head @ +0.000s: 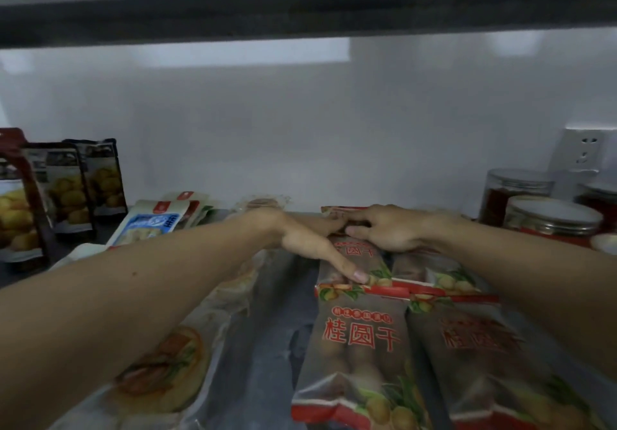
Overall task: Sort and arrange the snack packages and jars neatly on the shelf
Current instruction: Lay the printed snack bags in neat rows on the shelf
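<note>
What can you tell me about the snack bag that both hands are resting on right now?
The far longan bag is a flat, see-through plastic pouch with red print, a red bottom seam and pictures of green leaves and yellow fruit. It lies flat on the dark shelf, its near end overlapping the near longan bag. The left hand and right hand press on it.

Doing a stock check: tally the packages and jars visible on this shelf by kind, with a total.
Brown longan packets, lying flat: 4
Upright dark pouches with yellow snacks: 3
Blue-and-white packet: 1
Clear packet with orange print: 1
Jars: 3
Total: 12; blurred packs further back not counted.
</note>
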Demonstrator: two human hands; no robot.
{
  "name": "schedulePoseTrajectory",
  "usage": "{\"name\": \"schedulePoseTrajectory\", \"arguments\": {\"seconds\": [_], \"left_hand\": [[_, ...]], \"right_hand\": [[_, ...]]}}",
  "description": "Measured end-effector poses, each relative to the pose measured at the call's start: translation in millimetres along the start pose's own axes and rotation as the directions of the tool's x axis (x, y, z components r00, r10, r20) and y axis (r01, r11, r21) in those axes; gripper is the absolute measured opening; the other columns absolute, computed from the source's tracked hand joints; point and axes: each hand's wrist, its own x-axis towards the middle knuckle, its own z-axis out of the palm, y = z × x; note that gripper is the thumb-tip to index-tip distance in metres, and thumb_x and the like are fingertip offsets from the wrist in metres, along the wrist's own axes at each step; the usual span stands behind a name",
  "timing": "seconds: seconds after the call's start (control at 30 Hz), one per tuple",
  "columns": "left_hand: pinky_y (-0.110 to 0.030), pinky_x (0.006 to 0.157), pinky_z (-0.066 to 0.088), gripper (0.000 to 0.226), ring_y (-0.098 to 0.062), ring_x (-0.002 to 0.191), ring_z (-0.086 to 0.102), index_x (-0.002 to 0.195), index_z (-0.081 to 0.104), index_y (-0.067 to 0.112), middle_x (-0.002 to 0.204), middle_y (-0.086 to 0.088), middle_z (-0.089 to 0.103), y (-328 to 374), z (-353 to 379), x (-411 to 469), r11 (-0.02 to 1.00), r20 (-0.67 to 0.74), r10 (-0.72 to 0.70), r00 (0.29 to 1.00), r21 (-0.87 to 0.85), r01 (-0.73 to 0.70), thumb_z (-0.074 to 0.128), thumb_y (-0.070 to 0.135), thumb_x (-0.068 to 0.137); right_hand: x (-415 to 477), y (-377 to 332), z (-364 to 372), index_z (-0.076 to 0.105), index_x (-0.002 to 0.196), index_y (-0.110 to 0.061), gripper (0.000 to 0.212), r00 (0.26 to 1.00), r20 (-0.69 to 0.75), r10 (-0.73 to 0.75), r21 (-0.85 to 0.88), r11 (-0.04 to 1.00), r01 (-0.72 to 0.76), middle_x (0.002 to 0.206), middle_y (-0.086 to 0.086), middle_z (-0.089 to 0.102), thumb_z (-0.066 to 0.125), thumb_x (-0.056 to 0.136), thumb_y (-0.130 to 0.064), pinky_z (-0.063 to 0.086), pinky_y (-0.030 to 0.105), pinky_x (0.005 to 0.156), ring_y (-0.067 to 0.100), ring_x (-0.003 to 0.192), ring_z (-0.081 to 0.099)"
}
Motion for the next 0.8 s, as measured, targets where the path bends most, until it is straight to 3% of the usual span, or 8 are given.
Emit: {"name": "schedulePoseTrajectory", "arguments": {"seconds": [0.07,0.13,0.2,0.27,0.4,0.47,0.63,0.8], "left_hand": [[-0.016,0.095,0.035,0.082,-0.006,0.123,0.043,0.146,0.024,0.029,0.141,0.013,0.043,2,1,-3,1.000,-0.012,0.006,1.000,-0.017,-0.006,0.070,0.046,0.081],[-0.012,0.091,0.034,0.064,-0.002,0.120,0.042,0.138,0.034,0.034,0.134,0.018,0.044,6,1,-3,0.998,-0.067,0.037,0.997,-0.047,-0.040,0.066,0.048,0.084],[-0.015,0.092,0.032,0.064,-0.001,0.118,0.039,0.143,0.033,0.032,0.135,0.017,0.042,11,-2,-1,0.999,-0.185,0.042,0.982,-0.017,-0.046,0.058,0.050,0.087],[-0.024,0.104,0.029,0.074,-0.010,0.132,0.035,0.148,0.028,0.026,0.148,0.012,0.035,12,-7,3,0.994,-0.324,0.029,0.946,0.112,0.008,0.057,0.055,0.086],[-0.026,0.111,0.021,0.073,-0.017,0.143,0.024,0.149,0.027,0.024,0.157,0.003,0.025,14,-8,12,0.970,-0.397,0.059,0.916,0.240,0.042,0.057,0.051,0.089],[-0.026,0.112,0.021,0.071,-0.017,0.143,0.023,0.149,0.028,0.024,0.157,0.002,0.026,16,-5,16,0.963,-0.401,0.085,0.912,0.267,0.027,0.057,0.049,0.090],[-0.027,0.112,0.021,0.068,-0.018,0.142,0.025,0.147,0.032,0.024,0.156,0.002,0.028,17,0,23,0.952,-0.443,0.139,0.886,0.307,0.005,0.059,0.046,0.089],[-0.026,0.109,0.025,0.069,-0.019,0.139,0.030,0.147,0.032,0.025,0.154,0.000,0.032,20,-6,23,0.955,-0.552,0.182,0.814,0.296,-0.013,0.064,0.041,0.087]], "right_hand": [[-5,0,-4,0.045,0.143,-0.030,0.044,1.000,-0.005,0.002,-0.014,1.000,-0.002,0.144,0.000,0.050,0.040,0.101,-0.044,0.037,0.030,0.103,0.024,0.128,0.048],[-10,3,-13,0.042,0.145,-0.026,0.048,0.997,-0.080,0.016,-0.055,0.998,-0.020,0.150,0.002,0.043,0.041,0.101,-0.044,0.033,0.031,0.107,0.025,0.133,0.042],[-14,12,-26,0.035,0.148,-0.023,0.053,0.980,-0.182,0.075,-0.093,0.991,-0.093,0.155,0.003,0.034,0.045,0.100,-0.042,0.030,0.031,0.109,0.025,0.138,0.037],[-17,26,-36,0.030,0.150,-0.021,0.060,0.957,-0.232,0.173,-0.101,0.974,-0.201,0.155,0.004,0.032,0.054,0.097,-0.038,0.033,0.031,0.107,0.027,0.136,0.039],[-19,54,-30,0.034,0.148,-0.016,0.075,0.933,-0.125,0.338,-0.183,0.916,-0.357,0.148,0.008,0.043,0.067,0.086,-0.041,0.045,0.034,0.101,0.029,0.126,0.049],[-18,62,-22,0.042,0.142,-0.012,0.068,0.930,-0.106,0.352,-0.223,0.903,-0.367,0.141,0.010,0.050,0.068,0.085,-0.039,0.046,0.033,0.098,0.029,0.122,0.052],[-23,70,-17,0.049,0.130,-0.013,0.045,0.911,-0.253,0.326,-0.236,0.892,-0.385,0.127,0.014,0.054,0.062,0.089,-0.022,0.047,0.034,0.086,0.031,0.111,0.056],[-30,57,-34,0.056,0.122,-0.011,0.034,0.867,-0.422,0.263,0.045,0.962,-0.270,0.117,0.009,0.063,0.063,0.091,-0.022,0.054,0.036,0.082,0.027,0.100,0.062]]}}
